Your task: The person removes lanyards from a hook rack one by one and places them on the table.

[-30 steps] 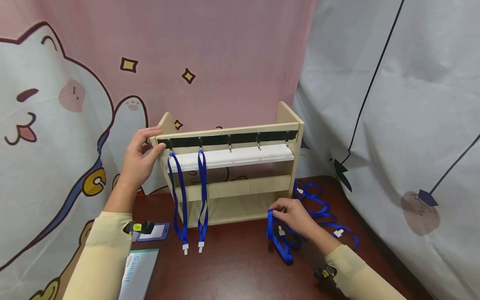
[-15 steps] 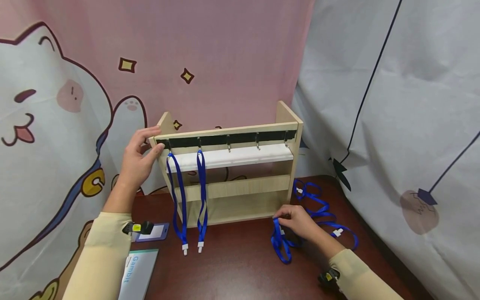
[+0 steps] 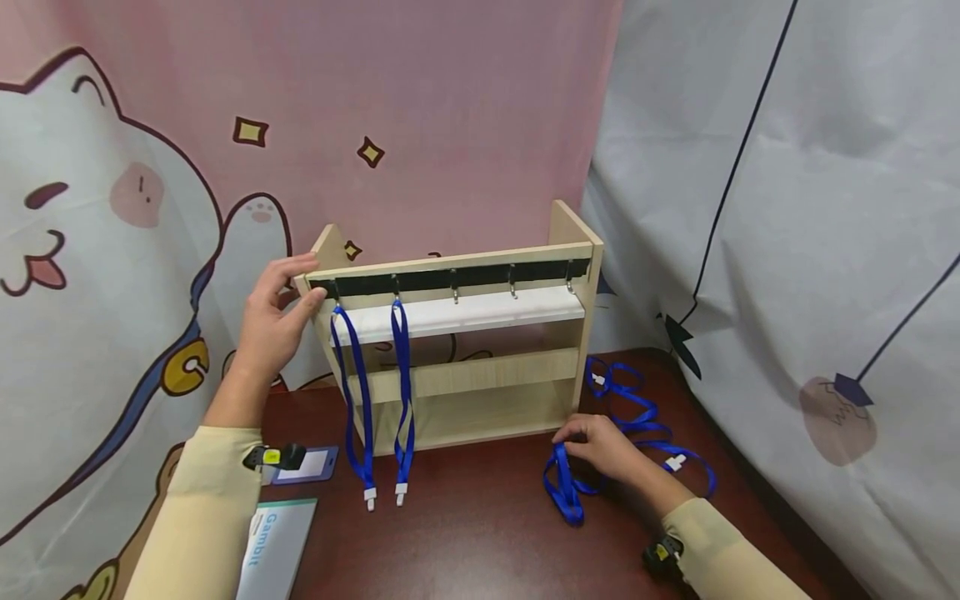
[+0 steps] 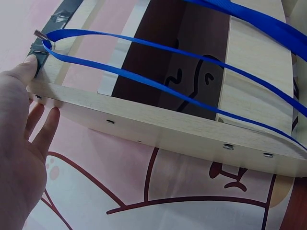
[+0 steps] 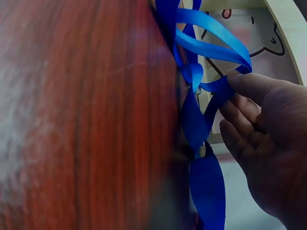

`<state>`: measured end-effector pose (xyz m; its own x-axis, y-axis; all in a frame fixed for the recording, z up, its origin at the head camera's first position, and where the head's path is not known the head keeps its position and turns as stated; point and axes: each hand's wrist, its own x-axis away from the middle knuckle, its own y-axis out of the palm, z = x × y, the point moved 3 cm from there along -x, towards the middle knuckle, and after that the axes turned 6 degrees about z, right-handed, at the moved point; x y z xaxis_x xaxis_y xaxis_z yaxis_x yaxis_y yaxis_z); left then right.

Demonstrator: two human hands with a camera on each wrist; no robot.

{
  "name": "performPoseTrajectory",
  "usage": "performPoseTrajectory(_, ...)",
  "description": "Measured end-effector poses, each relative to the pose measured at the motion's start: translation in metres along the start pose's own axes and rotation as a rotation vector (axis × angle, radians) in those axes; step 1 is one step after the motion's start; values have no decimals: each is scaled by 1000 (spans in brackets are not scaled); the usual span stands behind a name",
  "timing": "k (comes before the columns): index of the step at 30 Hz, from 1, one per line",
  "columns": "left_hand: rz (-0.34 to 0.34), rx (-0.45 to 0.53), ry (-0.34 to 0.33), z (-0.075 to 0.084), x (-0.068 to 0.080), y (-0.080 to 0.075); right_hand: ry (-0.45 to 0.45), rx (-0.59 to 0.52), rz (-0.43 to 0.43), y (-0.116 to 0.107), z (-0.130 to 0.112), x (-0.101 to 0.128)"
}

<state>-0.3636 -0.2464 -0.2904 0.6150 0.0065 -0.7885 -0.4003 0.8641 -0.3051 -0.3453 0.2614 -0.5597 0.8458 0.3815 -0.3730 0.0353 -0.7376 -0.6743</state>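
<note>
My left hand (image 3: pixel 276 321) holds the upper left corner of a light wooden rack (image 3: pixel 495 371). Its thumb lies on the front and its fingers are at the outer side panel (image 4: pixel 124 122). Two blue lanyards with white clips hang from the rack's left hooks: the outer lanyard (image 3: pixel 365 417) and the inner lanyard (image 3: pixel 405 375). Low at the rack's front right, my right hand (image 3: pixel 603 450) pinches another blue lanyard (image 3: pixel 564 492) between thumb and fingers. In the right wrist view that lanyard (image 5: pixel 206 184) hangs in loose loops, partly on the table.
More blue lanyards (image 3: pixel 637 421) lie tangled right of the rack. Several metal hooks (image 3: pixel 454 287) line the black strip. A blue-framed card holder (image 3: pixel 307 465) and a white box (image 3: pixel 279 546) marked "Gambit" lie at left. Printed curtains stand close behind the dark red table (image 3: pixel 450 533).
My right hand, pinching the lanyard, has moved down and slightly right, and the loops have sunk closer together on the table. The left hand keeps its hold on the rack.
</note>
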Motion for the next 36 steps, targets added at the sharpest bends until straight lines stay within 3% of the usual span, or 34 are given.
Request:
performPoseTrajectory(10, 5, 4, -9, 0, 0, -2, 9, 53, -6, -7, 5, 0)
performPoseTrajectory(24, 5, 2, 0, 0, -2, -3, -2, 22, 37, -10, -8, -4)
performPoseTrajectory(36, 0, 9, -4, -1, 0, -1, -69, -101, 193, -11, -75, -18)
